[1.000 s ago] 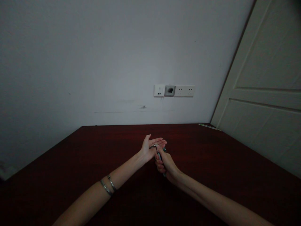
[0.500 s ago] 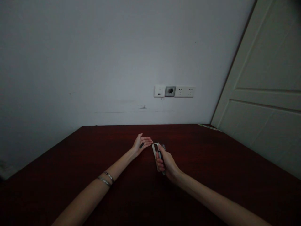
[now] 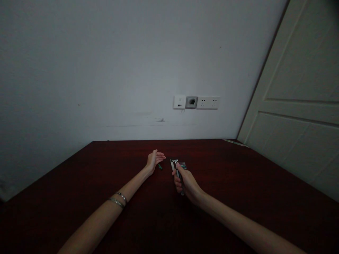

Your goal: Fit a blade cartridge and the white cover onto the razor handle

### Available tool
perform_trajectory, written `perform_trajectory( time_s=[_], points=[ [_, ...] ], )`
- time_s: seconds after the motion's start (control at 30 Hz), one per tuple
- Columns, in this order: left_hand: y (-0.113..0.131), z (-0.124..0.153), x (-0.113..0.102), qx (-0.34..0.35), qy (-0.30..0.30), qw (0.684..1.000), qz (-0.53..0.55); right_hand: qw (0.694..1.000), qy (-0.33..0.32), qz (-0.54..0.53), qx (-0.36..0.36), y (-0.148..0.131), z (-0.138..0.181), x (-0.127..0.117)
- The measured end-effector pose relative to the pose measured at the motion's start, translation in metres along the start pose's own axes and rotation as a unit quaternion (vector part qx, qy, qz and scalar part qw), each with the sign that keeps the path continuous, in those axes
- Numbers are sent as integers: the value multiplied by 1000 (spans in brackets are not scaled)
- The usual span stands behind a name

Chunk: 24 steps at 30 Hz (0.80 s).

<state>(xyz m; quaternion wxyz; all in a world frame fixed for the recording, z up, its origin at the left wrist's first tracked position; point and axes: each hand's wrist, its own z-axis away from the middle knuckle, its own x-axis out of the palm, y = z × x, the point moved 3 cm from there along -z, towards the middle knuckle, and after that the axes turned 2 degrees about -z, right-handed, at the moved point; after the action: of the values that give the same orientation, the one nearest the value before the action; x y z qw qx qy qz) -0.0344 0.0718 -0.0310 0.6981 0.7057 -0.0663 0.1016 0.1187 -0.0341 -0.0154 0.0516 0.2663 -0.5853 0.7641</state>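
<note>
My left hand (image 3: 155, 160) rests on its side on the dark red table with fingers stretched out and nothing in them. Just beside its palm lies a small green stick-like piece (image 3: 160, 166), too small to name. My right hand (image 3: 185, 180) is wrapped round a silver hand tool (image 3: 174, 164), whose long metal bar and end piece stick out past the thumb. The tool's exact kind is hard to tell in the dim light, and the fingers hide much of its handle. Behind the right thumb sits a small clear box (image 3: 183, 164) with greenish contents.
The dark red table (image 3: 127, 155) reaches back to a white wall (image 3: 119, 70) with a row of sockets (image 3: 202, 102). A pale panelled door (image 3: 299, 106) stands along the right side. A thin patterned strip (image 3: 235, 143) lies at the back right corner.
My left hand has drawn slightly left. The small piece, earlier seen dark against its palm, now shows green on the table beside it. My right hand has tilted the tool slightly, uncovering more of the clear box.
</note>
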Motion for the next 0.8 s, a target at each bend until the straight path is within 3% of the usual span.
perform_trajectory(
  time_s=[0.1,0.3,0.4,0.53,0.67,0.8],
  points=[
    [6,-4,-6,54,20,997,-59,1000,-3,-19,-15,-3,-5,-1],
    [29,0,-3,122,12,987,-104,991,10,5,-131,-28,-11,-4],
    [43,13,6,162,-17,973,-165,980,38,56,-187,-49,-11,-5],
    [56,39,24,254,-117,918,-282,944,82,162,-276,-73,-14,-6],
    [56,57,42,226,-229,924,-208,913,88,202,-344,-80,-19,-3],
    [53,61,53,203,-234,942,-132,898,85,225,-368,-74,-22,2]
  ],
)
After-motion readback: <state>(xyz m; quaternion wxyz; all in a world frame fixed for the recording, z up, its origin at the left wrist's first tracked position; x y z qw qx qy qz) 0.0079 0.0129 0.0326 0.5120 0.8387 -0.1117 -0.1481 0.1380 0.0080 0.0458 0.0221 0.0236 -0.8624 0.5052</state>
